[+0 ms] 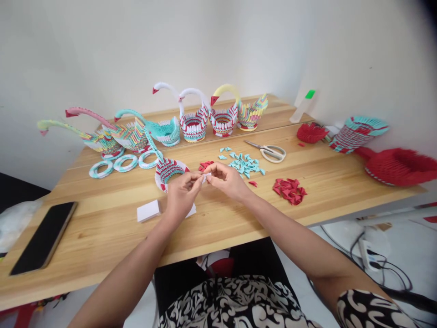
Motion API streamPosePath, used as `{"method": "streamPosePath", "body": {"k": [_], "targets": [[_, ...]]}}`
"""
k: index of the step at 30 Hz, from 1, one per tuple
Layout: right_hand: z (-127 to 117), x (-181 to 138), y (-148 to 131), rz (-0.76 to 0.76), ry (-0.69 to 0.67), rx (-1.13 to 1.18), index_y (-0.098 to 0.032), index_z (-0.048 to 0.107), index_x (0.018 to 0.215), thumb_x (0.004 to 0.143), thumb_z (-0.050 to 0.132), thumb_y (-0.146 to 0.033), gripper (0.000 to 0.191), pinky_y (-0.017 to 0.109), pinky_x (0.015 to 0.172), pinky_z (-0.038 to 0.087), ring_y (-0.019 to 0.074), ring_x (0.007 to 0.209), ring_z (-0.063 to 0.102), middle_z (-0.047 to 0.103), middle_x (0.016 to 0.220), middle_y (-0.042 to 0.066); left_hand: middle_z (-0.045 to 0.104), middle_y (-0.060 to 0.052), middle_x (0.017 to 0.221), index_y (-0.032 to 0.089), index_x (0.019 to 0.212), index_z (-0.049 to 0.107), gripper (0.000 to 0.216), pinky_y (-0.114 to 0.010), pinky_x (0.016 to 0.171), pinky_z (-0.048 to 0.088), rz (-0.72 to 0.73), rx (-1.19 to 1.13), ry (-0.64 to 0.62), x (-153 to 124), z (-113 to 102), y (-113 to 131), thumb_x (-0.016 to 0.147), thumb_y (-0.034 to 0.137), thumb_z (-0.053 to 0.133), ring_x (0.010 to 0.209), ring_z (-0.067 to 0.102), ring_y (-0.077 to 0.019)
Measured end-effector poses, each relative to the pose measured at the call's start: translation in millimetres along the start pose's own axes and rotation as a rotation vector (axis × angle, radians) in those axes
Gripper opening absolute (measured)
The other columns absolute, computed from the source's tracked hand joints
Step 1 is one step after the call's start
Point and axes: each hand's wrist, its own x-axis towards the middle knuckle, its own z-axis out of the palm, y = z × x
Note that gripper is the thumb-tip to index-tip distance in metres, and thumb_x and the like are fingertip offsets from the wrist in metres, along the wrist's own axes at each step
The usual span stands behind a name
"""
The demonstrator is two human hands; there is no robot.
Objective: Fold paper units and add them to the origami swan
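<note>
Between my two hands, over the middle of the table, is a small piece of white paper (206,177). My left hand (183,191) pinches its left side, and my right hand (228,181) pinches the right side with thumb and forefinger. Fingers cover most of the paper, so its folds cannot be made out. A stack of white paper slips (148,211) lies left of my left wrist, and another white slip (191,210) shows partly behind it. Just beyond my left hand stands a red, white and turquoise folded-paper basket (163,175).
Turquoise folded pieces (246,165) and red folded pieces (289,190) lie in piles to the right, near scissors (269,151). Several paper swans (194,125) line the back. Paper rings (125,163) and a phone (44,238) are left; a red paper model (401,166) sits far right.
</note>
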Motion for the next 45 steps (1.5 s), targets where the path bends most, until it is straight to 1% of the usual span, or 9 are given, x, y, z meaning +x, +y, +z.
{"method": "streamPosePath", "body": {"k": [5,8,13,20,25,31,35,40,45], "targets": [[2.3,-0.5,0.3,-0.001,0.036,-0.004,-0.019,0.059,0.085,0.079,0.059,-0.028,0.011,0.025,0.065,0.044,0.0118,0.069,0.057,0.063,0.078,0.000,0.074,-0.006,0.093,0.017,0.089,0.069,0.011,-0.022,0.068,0.052,0.271,0.262,0.031,-1.9,2.4,1.0,0.087,0.018,0.058,0.074,0.066,-0.0129],[4.8,-2.6,-2.2,-0.005,0.092,-0.027,-0.019,0.058,0.084,0.079,0.059,-0.025,0.008,0.025,0.066,0.045,0.0129,0.073,0.060,0.065,0.082,0.001,0.073,-0.006,0.094,0.017,0.100,0.067,0.016,-0.022,0.067,0.052,0.351,0.347,0.041,-2.4,5.1,0.1,0.087,0.016,0.058,0.070,0.065,-0.0118],[11.2,-7.1,-5.1,-0.114,0.190,-0.150,-0.020,0.056,0.083,0.080,0.056,-0.021,0.003,0.026,0.068,0.047,0.0131,0.073,0.061,0.065,0.085,0.001,0.071,-0.007,0.104,0.017,0.112,0.061,0.027,-0.024,0.071,0.054,0.356,0.387,0.043,-2.4,7.8,-0.6,0.085,0.013,0.059,0.080,0.067,-0.0143],[18.8,-12.6,-4.8,-0.163,0.239,-0.327,-0.021,0.053,0.096,0.084,0.053,-0.021,0.012,0.029,0.070,0.048,0.0164,0.077,0.061,0.065,0.087,0.004,0.069,-0.009,0.114,0.019,0.126,0.051,0.042,-0.029,0.081,0.056,0.334,0.409,0.042,-7.7,11.2,1.8,0.085,0.009,0.055,0.087,0.069,-0.0159],[16.2,-8.6,0.5,-0.133,0.200,-0.212,-0.021,0.056,0.086,0.084,0.057,-0.023,0.003,0.028,0.072,0.049,0.0155,0.077,0.061,0.065,0.086,0.002,0.067,-0.010,0.118,0.020,0.129,0.048,0.046,-0.034,0.090,0.055,0.372,0.407,0.077,-7.1,11.6,-3.4,0.085,0.006,0.053,0.102,0.068,-0.0192],[16.8,-6.8,0.0,-0.067,0.195,-0.059,-0.021,0.058,0.082,0.082,0.062,-0.026,0.007,0.027,0.071,0.049,0.0134,0.072,0.061,0.065,0.080,-0.001,0.067,-0.011,0.119,0.019,0.129,0.049,0.046,-0.034,0.092,0.054,0.398,0.453,0.072,-5.7,10.0,-3.7,0.085,0.006,0.052,0.106,0.066,-0.0197],[16.5,-9.4,-9.0,-0.099,0.145,-0.093,-0.020,0.059,0.084,0.081,0.063,-0.026,0.007,0.026,0.070,0.049,0.0137,0.075,0.062,0.066,0.082,0.001,0.068,-0.010,0.113,0.018,0.125,0.052,0.042,-0.032,0.085,0.055,0.322,0.390,0.075,-5.2,8.4,-2.9,0.084,0.008,0.052,0.097,0.067,-0.0189],[4.0,-5.7,-11.2,0.040,0.086,0.144,-0.019,0.063,0.096,0.087,0.058,-0.042,0.025,0.027,0.069,0.051,0.0144,0.078,0.063,0.068,0.087,0.004,0.066,-0.005,0.094,0.018,0.121,0.051,0.037,-0.026,0.073,0.055,0.077,0.059,0.082,0.1,5.4,-2.0,0.084,0.015,0.056,0.081,0.065,-0.0133],[-3.9,-0.2,-2.5,0.099,0.043,0.147,-0.017,0.067,0.085,0.081,0.066,-0.043,0.026,0.026,0.067,0.049,0.0120,0.067,0.058,0.066,0.075,0.001,0.064,-0.003,0.089,0.017,0.119,0.047,0.037,-0.024,0.069,0.054,-0.071,-0.182,0.077,3.6,4.9,-1.2,0.083,0.018,0.058,0.079,0.064,-0.0125]]}}
